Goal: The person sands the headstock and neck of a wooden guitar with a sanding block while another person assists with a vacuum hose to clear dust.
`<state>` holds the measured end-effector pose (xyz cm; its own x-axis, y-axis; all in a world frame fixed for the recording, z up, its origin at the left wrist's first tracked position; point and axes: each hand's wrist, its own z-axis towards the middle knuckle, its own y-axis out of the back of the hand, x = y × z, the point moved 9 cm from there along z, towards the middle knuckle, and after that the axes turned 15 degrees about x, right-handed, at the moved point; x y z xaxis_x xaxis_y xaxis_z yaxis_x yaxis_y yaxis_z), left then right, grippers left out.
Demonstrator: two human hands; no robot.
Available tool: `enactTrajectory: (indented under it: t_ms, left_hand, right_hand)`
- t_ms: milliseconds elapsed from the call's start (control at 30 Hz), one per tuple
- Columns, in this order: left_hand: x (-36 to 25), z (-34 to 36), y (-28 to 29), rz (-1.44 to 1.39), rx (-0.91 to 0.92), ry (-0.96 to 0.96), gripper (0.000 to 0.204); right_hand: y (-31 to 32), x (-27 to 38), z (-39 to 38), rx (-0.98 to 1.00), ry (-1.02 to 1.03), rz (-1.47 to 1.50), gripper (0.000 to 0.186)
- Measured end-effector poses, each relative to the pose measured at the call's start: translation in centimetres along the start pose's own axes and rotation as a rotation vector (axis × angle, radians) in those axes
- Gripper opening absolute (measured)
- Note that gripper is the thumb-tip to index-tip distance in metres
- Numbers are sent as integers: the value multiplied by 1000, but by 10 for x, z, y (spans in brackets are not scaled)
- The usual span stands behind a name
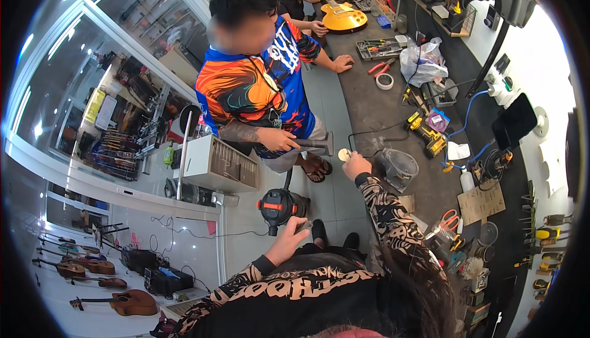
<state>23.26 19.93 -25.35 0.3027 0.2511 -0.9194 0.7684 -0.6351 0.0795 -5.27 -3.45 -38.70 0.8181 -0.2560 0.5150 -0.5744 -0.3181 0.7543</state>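
Observation:
My right hand (356, 166) reaches over the bench's front edge, closed on a small round pale disc (345, 154). A thin black cable passes close to that hand, but I cannot tell whether it joins what I hold. My left hand (287, 244) is held in front of my body, its fingers stretched out and nothing in it. Facing me, a person in a colourful shirt (246, 95) holds a dark vacuum nozzle (314, 144) whose tip is near the disc. The black and orange vacuum cleaner (279, 208) stands on the floor below.
On the dark bench (362, 104) lie a crumpled clear plastic bag (398, 169), a yellow cordless drill (428, 136), a tape roll (385, 81) and red-handled scissors (449, 220). A second person sits behind a gold guitar (344, 17). A drawer cabinet (215, 166) stands left.

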Motion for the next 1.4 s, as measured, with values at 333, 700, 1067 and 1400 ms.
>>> enactTrajectory:
  t_ms: [333,700,1067,1400]
  left_hand:
    - [43,50,21,-374,-11,143,41]
    - [90,283,1,-712,-67,-156,37]
    - [84,310,-23,-669,-216,-263,27]
    - [79,307,-21,-629,-290,-249,26]
  right_hand:
    - [2,-31,18,109,210,296,52]
    - [11,-44,31,127,206,280,41]
    - [3,-47,29,147,210,285,35]
    - [6,-42,30,130,208,265,36]
